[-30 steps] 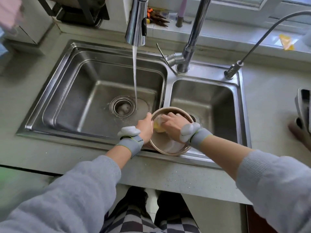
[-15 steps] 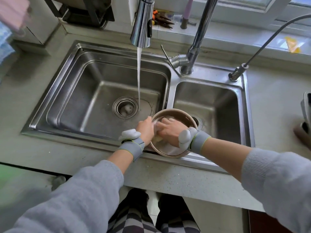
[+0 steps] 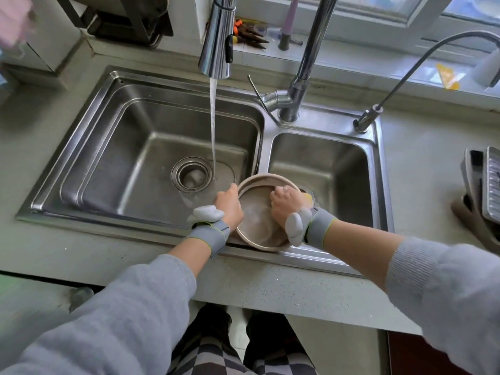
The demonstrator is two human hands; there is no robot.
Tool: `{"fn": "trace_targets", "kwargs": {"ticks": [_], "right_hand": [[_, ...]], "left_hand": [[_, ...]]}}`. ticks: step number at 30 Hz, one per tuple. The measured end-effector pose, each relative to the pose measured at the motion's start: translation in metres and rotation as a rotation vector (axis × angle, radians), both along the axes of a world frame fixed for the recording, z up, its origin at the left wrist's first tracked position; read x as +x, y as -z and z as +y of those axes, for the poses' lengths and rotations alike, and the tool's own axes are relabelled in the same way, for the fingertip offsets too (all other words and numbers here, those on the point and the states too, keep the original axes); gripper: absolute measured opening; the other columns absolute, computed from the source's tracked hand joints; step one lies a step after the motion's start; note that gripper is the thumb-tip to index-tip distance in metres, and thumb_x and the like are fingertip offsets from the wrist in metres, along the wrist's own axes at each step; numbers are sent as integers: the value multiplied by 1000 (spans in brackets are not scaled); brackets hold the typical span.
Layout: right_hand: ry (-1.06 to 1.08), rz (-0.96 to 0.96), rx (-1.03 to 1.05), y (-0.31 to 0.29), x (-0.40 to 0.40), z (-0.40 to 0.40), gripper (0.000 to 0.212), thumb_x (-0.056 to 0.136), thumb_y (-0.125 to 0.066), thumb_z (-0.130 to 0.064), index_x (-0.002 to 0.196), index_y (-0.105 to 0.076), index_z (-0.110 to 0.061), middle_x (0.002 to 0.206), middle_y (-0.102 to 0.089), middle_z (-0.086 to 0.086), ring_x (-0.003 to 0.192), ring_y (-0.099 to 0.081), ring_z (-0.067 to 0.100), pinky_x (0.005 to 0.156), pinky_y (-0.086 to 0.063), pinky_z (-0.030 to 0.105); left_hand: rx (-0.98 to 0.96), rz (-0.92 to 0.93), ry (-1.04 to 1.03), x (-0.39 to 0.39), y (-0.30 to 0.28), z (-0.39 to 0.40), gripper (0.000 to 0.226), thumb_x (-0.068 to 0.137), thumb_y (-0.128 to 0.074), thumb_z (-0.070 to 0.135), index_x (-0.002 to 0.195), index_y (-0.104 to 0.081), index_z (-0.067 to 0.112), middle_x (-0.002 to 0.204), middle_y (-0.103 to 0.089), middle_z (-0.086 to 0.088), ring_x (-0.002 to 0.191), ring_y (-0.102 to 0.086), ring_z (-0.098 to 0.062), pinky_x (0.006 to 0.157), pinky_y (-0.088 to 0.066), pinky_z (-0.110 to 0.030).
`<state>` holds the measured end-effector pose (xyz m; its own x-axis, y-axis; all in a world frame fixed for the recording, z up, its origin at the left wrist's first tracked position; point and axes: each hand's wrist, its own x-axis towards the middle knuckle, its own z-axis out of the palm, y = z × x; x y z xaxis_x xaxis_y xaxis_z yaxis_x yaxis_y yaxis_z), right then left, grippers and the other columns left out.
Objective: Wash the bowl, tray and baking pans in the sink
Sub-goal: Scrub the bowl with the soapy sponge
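Note:
A round beige bowl is tilted over the front of the divider between the two basins of the steel sink. My left hand grips the bowl's left rim. My right hand is inside the bowl at its right side, curled round a yellow sponge that peeks out past the fingers. Both wrists wear grey bands. Metal baking pans stand stacked on the counter at the far right edge.
Water runs from the pull-down faucet head into the left basin beside the drain. A thin second tap stands at the back right. Tools lie on the window sill. A dark rack sits back left.
My right hand with the sponge has slid from the bowl's left-middle to its right side. The left hand keeps its hold on the rim. The view has shifted slightly.

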<state>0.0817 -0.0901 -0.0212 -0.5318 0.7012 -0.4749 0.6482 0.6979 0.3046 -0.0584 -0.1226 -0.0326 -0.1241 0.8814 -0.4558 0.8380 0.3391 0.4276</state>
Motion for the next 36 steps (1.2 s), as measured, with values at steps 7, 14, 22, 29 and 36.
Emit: {"fn": "trace_targets", "kwargs": {"ticks": [7,14,22,29,36], "right_hand": [[18,-210,-297,-26,24,-8,41,95,-47,-46,127,-53,-21,133,-48,1,124,-41,22,94,-30,28],[85,-50,-465,-16,8,-45,40,96,-43,-34,120,-57,-5,123,-55,13,117,-52,31,85,-37,28],[127,-76,-501,-19,12,-36,37,94,-45,-25,122,-56,-4,120,-56,13,115,-53,30,92,-43,30],[238,100,-543,-18,-6,-35,25,97,-38,-6,92,-52,14,88,-55,18,80,-54,28,71,-41,24],[-88,-20,-114,-13,37,2,35,97,-43,-31,128,-53,-18,138,-44,-1,130,-34,23,100,-30,33]], "left_hand": [[1,-1,14,13,-2,-1,22,90,-46,3,112,-44,1,109,-57,-26,95,-58,-42,68,-38,-36],[0,22,25,17,-6,-2,25,93,-47,5,117,-43,0,115,-56,-24,104,-56,-41,71,-38,-36],[4,30,28,18,0,0,30,93,-46,5,121,-40,1,113,-55,-26,99,-57,-42,73,-41,-38],[3,93,53,19,2,1,30,93,-45,5,122,-39,1,115,-56,-26,103,-57,-41,72,-39,-38],[14,88,107,20,-1,1,23,92,-46,6,114,-42,2,106,-60,-24,96,-59,-39,66,-36,-34]]}}
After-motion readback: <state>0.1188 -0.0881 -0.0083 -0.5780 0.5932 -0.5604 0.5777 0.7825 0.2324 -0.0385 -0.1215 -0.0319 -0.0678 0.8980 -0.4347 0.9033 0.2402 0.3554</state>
